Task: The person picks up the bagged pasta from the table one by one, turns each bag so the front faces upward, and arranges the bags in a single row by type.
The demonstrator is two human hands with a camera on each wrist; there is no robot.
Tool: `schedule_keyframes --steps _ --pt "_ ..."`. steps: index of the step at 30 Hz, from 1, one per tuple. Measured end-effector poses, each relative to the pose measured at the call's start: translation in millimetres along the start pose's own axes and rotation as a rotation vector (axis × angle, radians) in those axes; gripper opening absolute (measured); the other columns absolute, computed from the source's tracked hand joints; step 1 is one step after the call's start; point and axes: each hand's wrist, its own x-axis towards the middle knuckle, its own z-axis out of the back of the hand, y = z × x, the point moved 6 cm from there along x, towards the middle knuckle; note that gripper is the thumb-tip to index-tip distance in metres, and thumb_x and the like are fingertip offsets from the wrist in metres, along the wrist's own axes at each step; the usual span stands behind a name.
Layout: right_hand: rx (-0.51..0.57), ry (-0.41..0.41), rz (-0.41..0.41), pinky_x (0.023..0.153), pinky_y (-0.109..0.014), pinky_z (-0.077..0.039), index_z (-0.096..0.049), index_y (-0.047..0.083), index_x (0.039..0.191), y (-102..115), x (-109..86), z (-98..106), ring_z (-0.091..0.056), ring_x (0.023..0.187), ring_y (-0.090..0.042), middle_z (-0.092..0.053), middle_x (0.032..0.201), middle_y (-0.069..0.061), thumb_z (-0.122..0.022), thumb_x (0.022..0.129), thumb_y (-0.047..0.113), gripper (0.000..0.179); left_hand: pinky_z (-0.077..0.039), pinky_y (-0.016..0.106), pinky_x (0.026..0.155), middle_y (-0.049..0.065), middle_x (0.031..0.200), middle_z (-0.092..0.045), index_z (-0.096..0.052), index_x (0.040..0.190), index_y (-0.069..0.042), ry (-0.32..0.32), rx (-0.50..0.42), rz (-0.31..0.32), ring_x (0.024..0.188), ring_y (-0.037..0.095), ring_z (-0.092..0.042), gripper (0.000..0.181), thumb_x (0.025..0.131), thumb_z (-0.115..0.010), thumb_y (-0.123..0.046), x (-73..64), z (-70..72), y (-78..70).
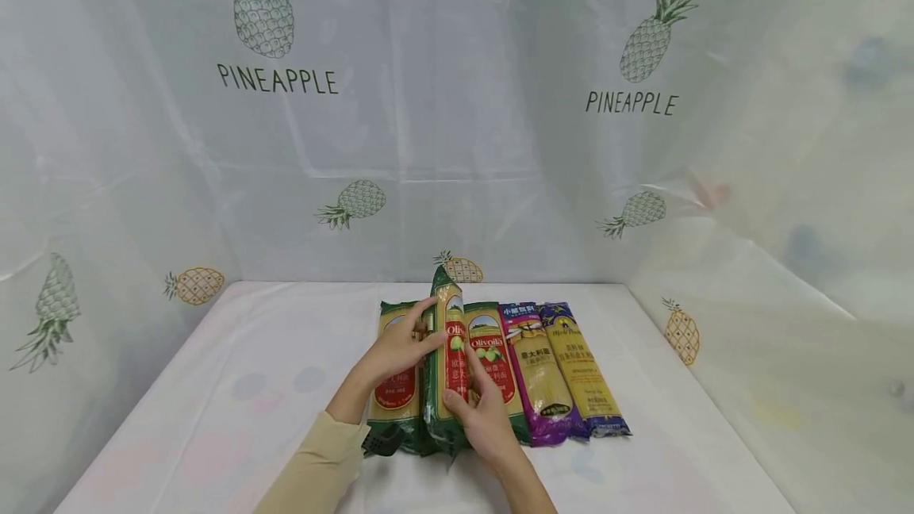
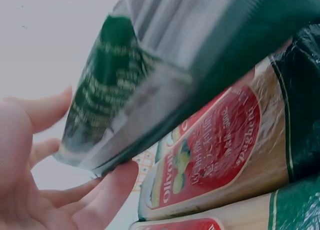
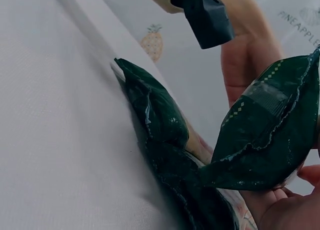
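A green and gold Olivoila spaghetti pack [image 1: 455, 363] is held between both hands, tilted up above the row of packs. My left hand [image 1: 397, 349] grips its upper left side, thumb across the front; the left wrist view shows thumb and fingers around the held pack [image 2: 100, 94]. The right hand [image 1: 487, 417] holds the lower right side. In the right wrist view the green folded end of this pack [image 3: 265, 125] stands above the lying ones. Beneath it lie a left Olivoila pack [image 1: 395, 401] and a right Olivoila pack [image 1: 494, 351], both partly hidden.
To the right lie a purple-edged pasta pack [image 1: 540, 367] and a yellow and blue pasta pack [image 1: 580, 363], side by side. The white-covered table [image 1: 271, 419] meets a pineapple-print curtain [image 1: 464, 125] at the back and sides. A black device [image 1: 383, 441] sits at the left wrist.
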Motion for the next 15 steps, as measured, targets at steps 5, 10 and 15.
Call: schedule_keyframes --steps 5,10,15 --pt "-0.020 0.001 0.012 0.086 -0.027 -0.060 -0.021 0.024 0.172 2.7 -0.8 -3.1 -0.065 0.117 -0.025 -0.056 0.142 -0.020 -0.070 0.104 0.012 0.084 -0.060 0.048 0.083 0.022 0.132 -0.065 -0.035 0.167 -0.025 0.003 -0.006 -0.019 0.090 0.023 -0.073 0.073 0.104 -0.072 -0.032 0.0 -0.2 1.0" --pt "-0.020 0.000 0.011 0.086 -0.030 -0.061 -0.024 0.025 0.172 3.2 -0.3 -4.2 -0.066 0.118 -0.026 -0.056 0.139 -0.019 -0.071 0.103 0.011 0.085 -0.056 0.056 0.094 0.022 0.140 -0.059 -0.039 0.165 -0.027 -0.020 -0.015 -0.001 0.116 0.035 -0.067 0.069 0.104 -0.071 -0.023 -1.3 0.0 1.8" --pt "-0.067 -0.010 -0.015 0.085 -0.031 -0.061 -0.028 0.026 0.171 2.1 0.5 -5.3 -0.067 0.110 -0.023 -0.057 0.132 -0.017 -0.075 0.102 0.019 0.084 -0.052 0.062 0.099 0.024 0.150 -0.054 -0.041 0.164 -0.026 -0.056 -0.030 0.032 0.133 0.044 -0.056 0.066 0.105 -0.068 -0.017 -1.9 -0.8 4.4"
